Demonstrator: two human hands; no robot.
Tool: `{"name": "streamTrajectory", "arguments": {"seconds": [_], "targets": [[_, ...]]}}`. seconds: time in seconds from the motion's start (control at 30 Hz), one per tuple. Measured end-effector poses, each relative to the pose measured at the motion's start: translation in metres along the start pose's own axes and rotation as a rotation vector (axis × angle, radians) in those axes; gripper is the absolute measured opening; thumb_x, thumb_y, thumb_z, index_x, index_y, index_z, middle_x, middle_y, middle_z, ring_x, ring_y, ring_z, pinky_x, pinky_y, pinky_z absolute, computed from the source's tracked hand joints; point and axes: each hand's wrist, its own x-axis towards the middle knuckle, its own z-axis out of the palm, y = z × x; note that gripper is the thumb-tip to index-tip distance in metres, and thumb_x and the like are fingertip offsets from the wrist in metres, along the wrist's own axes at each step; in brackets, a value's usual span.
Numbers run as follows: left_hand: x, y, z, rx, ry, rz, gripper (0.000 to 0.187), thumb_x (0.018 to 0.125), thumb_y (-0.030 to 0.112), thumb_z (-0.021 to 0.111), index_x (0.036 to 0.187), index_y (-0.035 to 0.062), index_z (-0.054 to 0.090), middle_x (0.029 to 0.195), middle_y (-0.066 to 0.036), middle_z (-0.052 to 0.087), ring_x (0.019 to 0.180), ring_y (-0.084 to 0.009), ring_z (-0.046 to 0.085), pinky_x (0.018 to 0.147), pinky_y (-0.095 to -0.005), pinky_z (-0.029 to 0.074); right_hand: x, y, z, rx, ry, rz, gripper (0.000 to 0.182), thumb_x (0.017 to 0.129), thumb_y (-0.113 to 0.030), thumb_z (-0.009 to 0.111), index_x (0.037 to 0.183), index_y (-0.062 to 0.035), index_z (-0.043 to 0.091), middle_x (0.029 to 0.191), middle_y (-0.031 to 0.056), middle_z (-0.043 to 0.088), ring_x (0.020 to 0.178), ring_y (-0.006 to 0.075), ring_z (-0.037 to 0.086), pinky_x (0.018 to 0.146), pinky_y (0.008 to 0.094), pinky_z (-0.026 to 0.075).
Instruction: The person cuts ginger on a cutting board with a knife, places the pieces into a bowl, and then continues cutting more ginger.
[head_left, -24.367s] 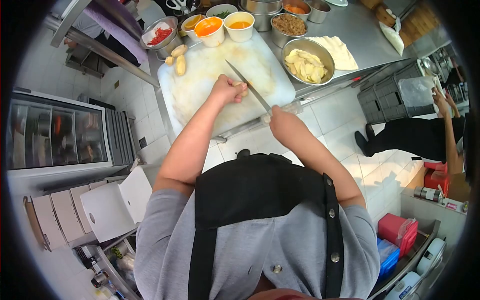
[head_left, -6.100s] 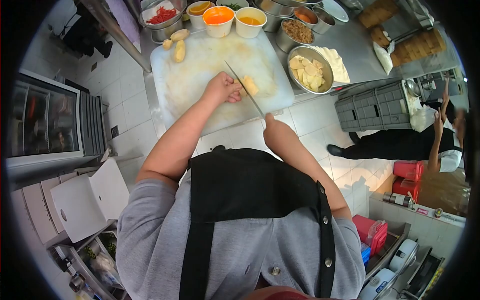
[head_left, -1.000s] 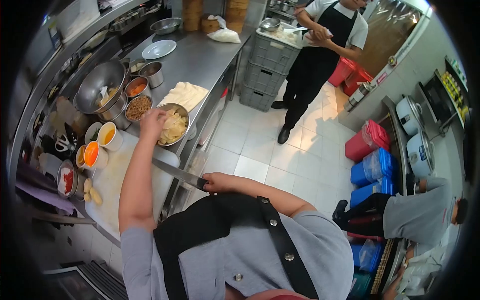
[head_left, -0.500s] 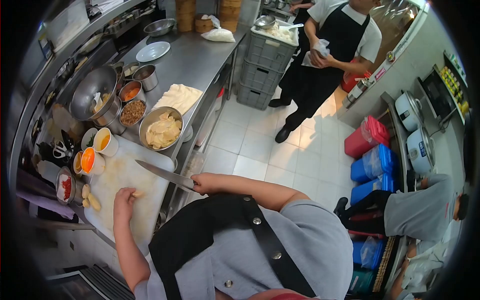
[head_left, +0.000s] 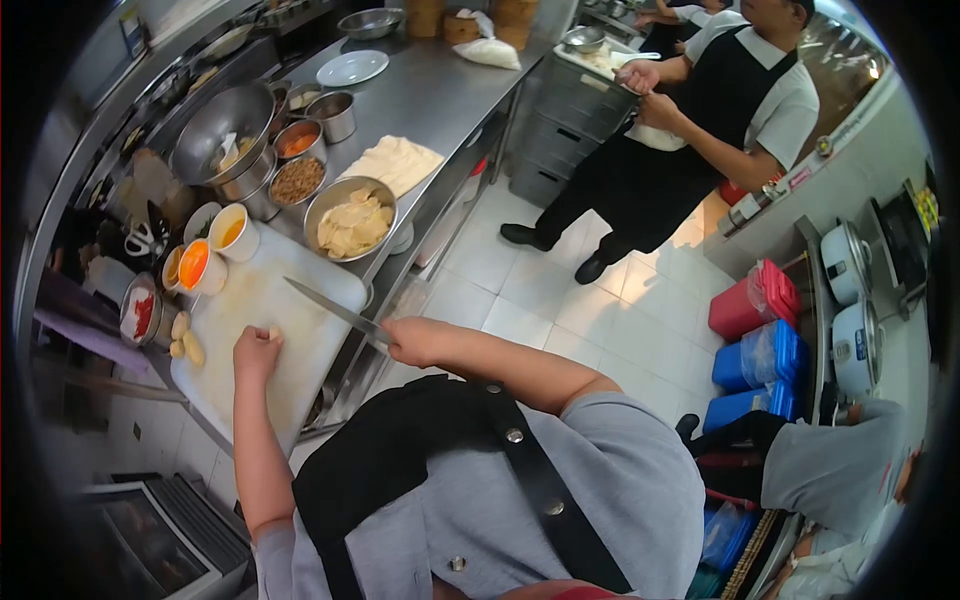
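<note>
My right hand [head_left: 415,342] is wrapped round the handle of a large kitchen knife [head_left: 332,309], its blade pointing left over the white cutting board [head_left: 245,300]. On the board, my left hand [head_left: 257,353] pinches a small pale piece of food [head_left: 274,333] between its fingertips. Several smooth, pale yellow oblong pieces [head_left: 190,345] lie at the board's left edge. Beyond the board's far corner stands a metal bowl [head_left: 335,250] of pale, flat pieces.
White tubs [head_left: 204,272] with orange and yellow contents line the board's far left side. Metal pots [head_left: 298,182] of chopped food and a folded pale dough sheet [head_left: 393,165] are farther back. A co-worker [head_left: 690,130] stands beside grey crates [head_left: 580,115]; another person [head_left: 830,460] is at right.
The view has shifted, so the counter sits farther right. Both hands keep their holds. The co-worker in the black apron has turned and moved the hands apart, near the crates.
</note>
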Motion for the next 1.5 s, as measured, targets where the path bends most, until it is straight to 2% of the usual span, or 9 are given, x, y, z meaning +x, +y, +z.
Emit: {"name": "streamTrajectory", "arguments": {"seconds": [0.1,0.47,0.8,1.03,1.17,1.23,1.3,1.33,1.5], "targets": [[0.008,0.004,-0.003,-0.316,-0.189,-0.175,0.019,0.086,0.016,0.067,0.086,-0.0010,0.057,0.070,-0.012,0.062,0.057,-0.0182,0.063,0.050,-0.0281,0.052,-0.002,-0.010,-0.001,-0.127,-0.002,-0.016,0.031,0.083,-0.016,0.054,0.104,0.0047,0.047,0.090,0.0252,0.063,0.089,0.0416,0.061,0.075,0.0496,0.048],[0.024,-0.008,0.006,-0.796,-0.443,-0.339,0.023,0.090,0.019,0.062,0.080,-0.0013,0.059,0.069,-0.007,0.061,0.057,-0.0140,0.062,0.054,-0.0251,0.056,0.006,-0.017,0.000,-0.148,0.053,-0.087,0.026,0.084,-0.014,0.051,0.103,0.0033,0.046,0.082,0.0267,0.062,0.081,0.0440,0.061,0.071,0.0522,0.047],[0.018,-0.007,0.009,-0.842,-0.396,-0.295,0.025,0.092,0.022,0.061,0.080,0.0000,0.059,0.068,-0.007,0.061,0.057,-0.0129,0.061,0.053,-0.0239,0.055,-0.011,-0.027,-0.009,-0.083,-0.007,-0.067,0.032,0.079,-0.010,0.056,0.105,0.0062,0.045,0.087,0.0257,0.063,0.085,0.0430,0.061,0.071,0.0509,0.048],[0.025,-0.016,0.027,-0.972,-0.384,-0.254,0.021,0.093,0.016,0.058,0.088,-0.0040,0.060,0.076,-0.009,0.063,0.062,-0.0162,0.063,0.059,-0.0267,0.056,0.005,-0.003,0.009,0.001,-0.004,-0.056,0.028,0.081,-0.012,0.050,0.103,0.0053,0.049,0.090,0.0266,0.063,0.089,0.0434,0.061,0.075,0.0514,0.047],[0.018,-0.007,0.024,-0.967,-0.341,-0.269,0.020,0.091,0.014,0.057,0.090,-0.0043,0.063,0.079,-0.010,0.065,0.066,-0.0181,0.064,0.065,-0.0287,0.057,0.023,0.032,0.031,-0.004,0.119,-0.173,0.038,0.086,-0.010,0.046,0.121,0.0044,0.044,0.112,0.0302,0.056,0.104,0.0440,0.055,0.087,0.0483,0.045],[0.025,-0.017,0.026,-0.896,-0.409,-0.179,0.022,0.090,0.018,0.061,0.083,-0.0020,0.065,0.074,-0.010,0.065,0.067,-0.0169,0.065,0.065,-0.0278,0.057,-0.002,0.011,0.018,-0.018,0.167,-0.198,0.059,0.088,-0.011,0.046,0.144,-0.0072,0.027,0.113,0.0312,0.057,0.098,0.0451,0.057,0.086,0.0480,0.046],[0.020,-0.010,0.022,-0.969,-0.411,-0.307,0.023,0.091,0.019,0.062,0.091,-0.0039,0.063,0.080,-0.010,0.066,0.070,-0.0186,0.067,0.066,-0.0295,0.059,-0.014,-0.018,0.002,-0.042,0.052,-0.100,0.069,0.089,-0.013,0.048,0.149,-0.0220,0.016,0.087,0.0301,0.062,0.082,0.0459,0.060,0.074,0.0495,0.046],[0.023,-0.013,0.020,-0.887,-0.462,-0.301,0.025,0.095,0.022,0.056,0.101,-0.0025,0.062,0.086,-0.009,0.066,0.076,-0.0166,0.067,0.072,-0.0296,0.058,-0.015,-0.025,0.002,-0.100,0.047,-0.094,0.070,0.089,-0.014,0.048,0.150,-0.0254,0.014,0.086,0.0304,0.061,0.081,0.0462,0.059,0.073,0.0499,0.045],[0.018,-0.005,0.010,-0.883,-0.500,-0.315,0.025,0.095,0.022,0.055,0.103,-0.0009,0.060,0.086,-0.008,0.065,0.077,-0.0152,0.067,0.067,-0.0257,0.058,-0.015,-0.031,0.001,-0.201,0.019,-0.139,0.070,0.089,-0.012,0.048,0.150,-0.0243,0.015,0.085,0.0269,0.061,0.077,0.0421,0.061,0.072,0.0498,0.048]]}}
